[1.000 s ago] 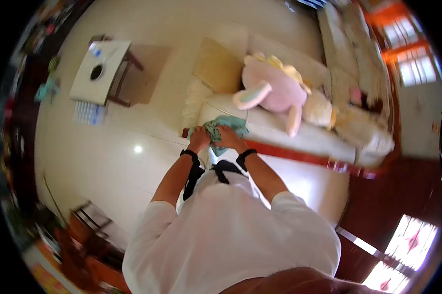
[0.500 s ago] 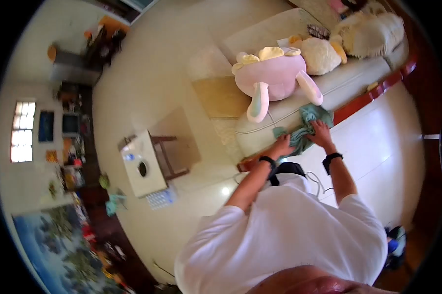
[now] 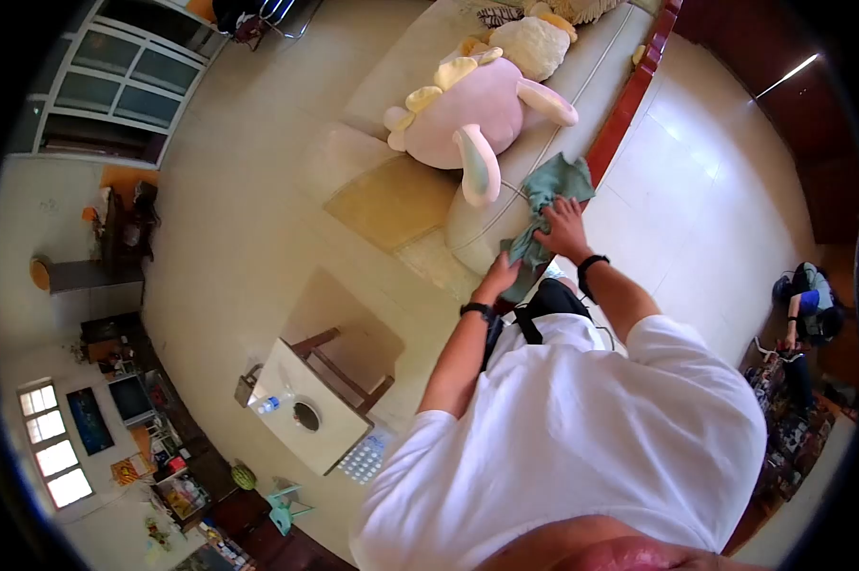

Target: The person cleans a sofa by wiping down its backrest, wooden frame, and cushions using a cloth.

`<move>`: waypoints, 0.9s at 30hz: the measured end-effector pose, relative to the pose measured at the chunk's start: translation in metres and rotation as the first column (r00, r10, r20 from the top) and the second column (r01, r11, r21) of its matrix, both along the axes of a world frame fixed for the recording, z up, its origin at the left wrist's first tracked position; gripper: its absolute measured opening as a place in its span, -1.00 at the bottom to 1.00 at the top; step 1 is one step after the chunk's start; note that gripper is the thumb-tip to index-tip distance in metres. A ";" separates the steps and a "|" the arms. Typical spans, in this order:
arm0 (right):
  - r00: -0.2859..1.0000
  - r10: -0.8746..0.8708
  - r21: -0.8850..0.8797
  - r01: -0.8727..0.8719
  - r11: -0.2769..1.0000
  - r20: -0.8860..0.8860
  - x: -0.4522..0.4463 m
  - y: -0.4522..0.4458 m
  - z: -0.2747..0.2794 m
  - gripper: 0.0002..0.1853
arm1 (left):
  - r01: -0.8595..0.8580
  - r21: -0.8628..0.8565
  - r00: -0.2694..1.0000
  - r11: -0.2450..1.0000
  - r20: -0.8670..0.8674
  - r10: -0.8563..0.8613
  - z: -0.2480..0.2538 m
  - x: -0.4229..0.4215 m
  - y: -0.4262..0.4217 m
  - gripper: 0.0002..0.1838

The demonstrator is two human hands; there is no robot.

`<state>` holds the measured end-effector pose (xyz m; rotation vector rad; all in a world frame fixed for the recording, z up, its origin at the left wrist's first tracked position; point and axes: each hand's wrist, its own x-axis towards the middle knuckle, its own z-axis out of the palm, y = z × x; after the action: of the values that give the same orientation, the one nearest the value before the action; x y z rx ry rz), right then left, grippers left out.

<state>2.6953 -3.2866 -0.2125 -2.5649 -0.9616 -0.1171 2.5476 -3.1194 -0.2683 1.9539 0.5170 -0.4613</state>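
A green cloth lies bunched and twisted on the end of a pale padded sofa, by its red wooden edge. My left hand grips the near end of the cloth, its fingers curled into it. Farther along, my right hand presses onto the middle of the cloth with fingers bent around a fold. Just beyond my hands rests a large pink plush toy with long ears and yellow petal-like trim. A white fluffy plush sits behind it.
Left of me stands a small table with a round dark hole and a bottle. A green stool is on the floor. Cluttered shelves line the left wall. Another person is low down at the far right.
My view has turned, so the sofa and toys appear farther left and more steeply angled. Both hands stay on the cloth, which looks more gathered between them.
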 end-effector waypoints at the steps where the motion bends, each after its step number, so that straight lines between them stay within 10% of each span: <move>1: 1.000 -0.004 -0.002 0.004 1.000 -0.002 -0.013 0.008 0.002 -0.39 | 0.004 -0.002 1.000 1.000 -0.002 -0.004 0.002 -0.023 0.007 -0.42; 9: 0.948 0.139 -0.303 -0.228 0.926 -0.286 -0.103 0.082 -0.042 -0.44 | 0.092 0.001 0.959 0.996 -0.268 -0.088 -0.083 -0.129 0.061 -0.29; 11: 0.938 0.138 -0.338 -0.248 0.908 -0.318 -0.112 0.084 -0.058 -0.46 | 0.090 -0.035 0.924 0.995 -0.370 -0.097 -0.031 -0.109 0.064 -0.31; 18: 0.732 0.152 -0.144 -0.325 0.935 -0.665 -0.087 0.090 0.017 -0.44 | -0.183 -0.215 0.968 0.959 0.132 0.214 -0.006 -0.042 0.071 -0.39; 23: 0.966 0.104 0.009 -0.105 0.994 -0.237 -0.028 0.050 0.005 -0.51 | -0.042 -0.415 0.934 0.909 0.308 0.183 0.029 0.056 0.055 -0.31; 27: 0.978 -0.097 -0.126 0.074 0.989 -0.185 -0.008 0.030 -0.001 -0.64 | 0.238 -0.142 0.902 0.961 0.400 -0.164 0.028 0.105 0.027 -0.21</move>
<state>2.6869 -3.2564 -0.2139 -2.6675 -0.8085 0.1646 2.6527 -3.0921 -0.2398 1.8581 0.0149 -0.2325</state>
